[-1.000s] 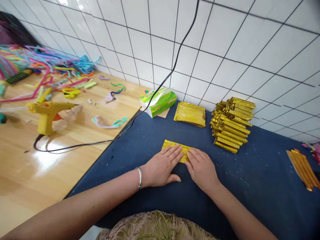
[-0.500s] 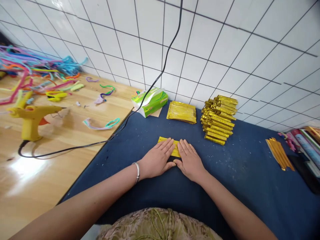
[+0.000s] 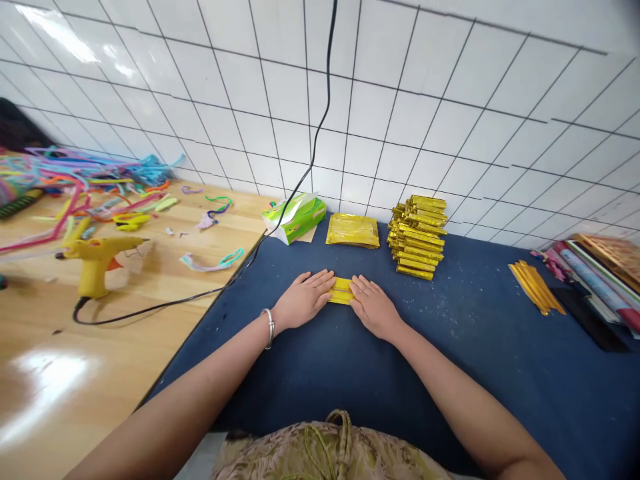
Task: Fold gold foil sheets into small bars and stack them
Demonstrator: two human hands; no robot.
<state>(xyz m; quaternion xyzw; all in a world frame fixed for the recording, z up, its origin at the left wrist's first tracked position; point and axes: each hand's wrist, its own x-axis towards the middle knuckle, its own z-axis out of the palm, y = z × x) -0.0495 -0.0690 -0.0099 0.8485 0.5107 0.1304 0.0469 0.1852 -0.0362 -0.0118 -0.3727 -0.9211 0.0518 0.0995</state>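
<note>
A small gold foil piece (image 3: 341,291) with creases across it lies flat on the dark blue cloth (image 3: 320,373). My left hand (image 3: 303,299) rests on its left end, fingers stretched out and flat. On its right end lies my right hand (image 3: 374,305), also flat with the fingers extended. The middle of the foil shows between my hands; its two ends are hidden under them. Behind it sit a flat stack of gold sheets (image 3: 353,231) and, further right, a pile of folded gold strips (image 3: 419,237).
Left, on the wooden table (image 3: 165,333), are a yellow glue gun (image 3: 95,263) and colourful pipe cleaners (image 3: 75,177). Its black cable (image 3: 200,293) crosses the cloth's edge. A green tissue pack (image 3: 297,219) stands by the wall. Right are orange-gold strips (image 3: 537,287) and a black case (image 3: 590,319).
My hands have moved apart, showing more of the foil's middle. My thumbs no longer meet below it. The camera view has shifted somewhat.
</note>
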